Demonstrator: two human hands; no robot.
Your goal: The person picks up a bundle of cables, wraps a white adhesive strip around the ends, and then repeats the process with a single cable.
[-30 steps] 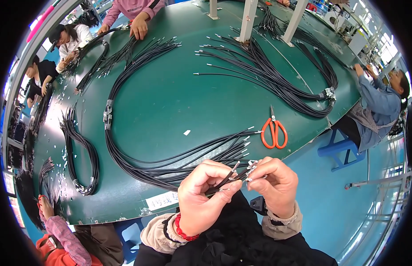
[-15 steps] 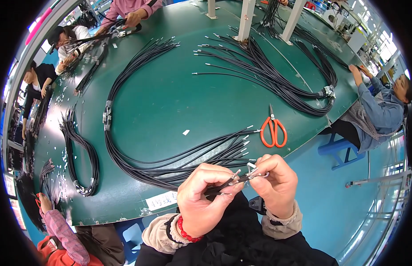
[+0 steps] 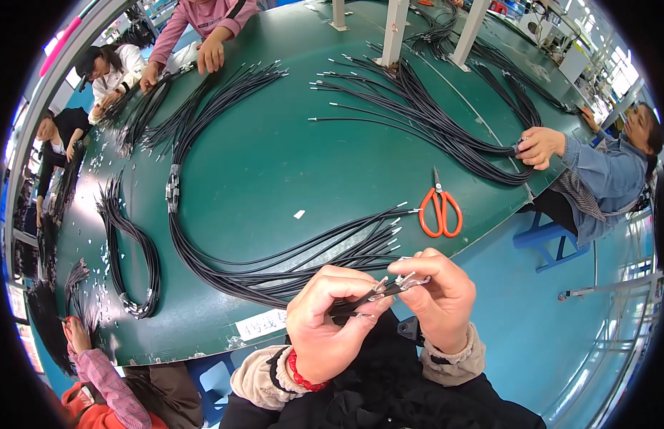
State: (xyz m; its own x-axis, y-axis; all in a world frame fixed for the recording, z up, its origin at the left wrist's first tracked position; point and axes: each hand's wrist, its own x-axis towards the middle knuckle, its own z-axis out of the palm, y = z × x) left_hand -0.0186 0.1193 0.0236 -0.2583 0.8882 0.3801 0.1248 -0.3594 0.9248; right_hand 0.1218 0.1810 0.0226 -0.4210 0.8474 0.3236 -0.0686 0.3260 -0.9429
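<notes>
My left hand (image 3: 332, 322) is closed round several black cables (image 3: 393, 289), whose stripped, silvery ends stick out past the thumb and forefinger. At those ends, the thumb and fingers of my right hand (image 3: 445, 304) grip a cable tip; the fingers partly hide it. Just behind my hands, a long bundle of black cables (image 3: 225, 277) curves across the green table (image 3: 275, 171), bound by a pale band (image 3: 172, 187) partway along. Red-handled scissors (image 3: 440, 211) lie blades away, beyond my right hand.
Another cable bundle (image 3: 446, 132) lies at the far right under a co-worker's hand (image 3: 539, 148). A looped bundle (image 3: 147, 261) is on the left. White posts (image 3: 393, 36) rise from the table. A pink-sleeved co-worker (image 3: 210, 53) handles cables at the far left. White scraps dot the table.
A small white piece at my right fingertips no longer shows, and that hand has shifted slightly left. The right co-worker's hand has come onto a bundle; the pink-sleeved co-worker's cables now lie on the table.
</notes>
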